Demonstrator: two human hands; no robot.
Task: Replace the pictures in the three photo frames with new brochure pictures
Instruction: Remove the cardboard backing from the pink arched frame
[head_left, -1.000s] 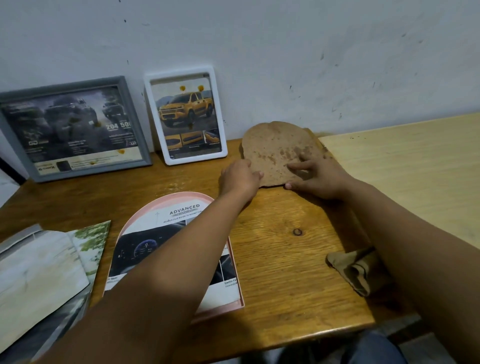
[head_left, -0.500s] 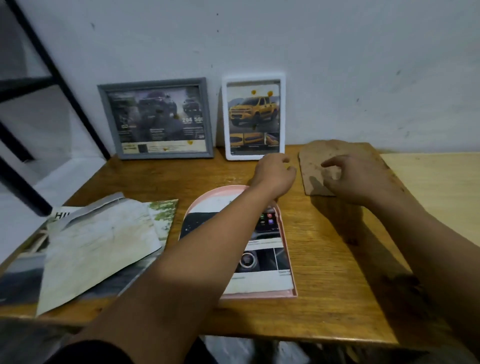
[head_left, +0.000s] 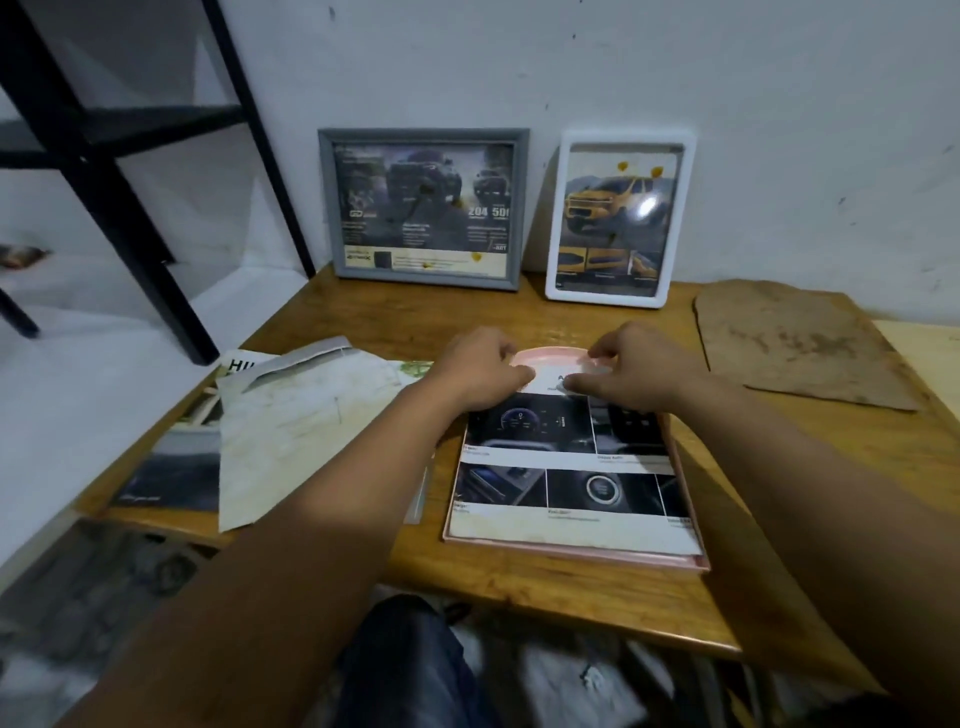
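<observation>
On pink frame, brochure picture, both hands touching

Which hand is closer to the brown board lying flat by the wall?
The right hand. It sits at the arched top of the pink photo frame, with bare table between it and the worn brown backing board. The left hand is farther over.

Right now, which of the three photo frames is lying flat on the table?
The pink arched frame, flat under both hands with the brochure picture on it. The grey frame and white frame stand leaning against the wall.
</observation>
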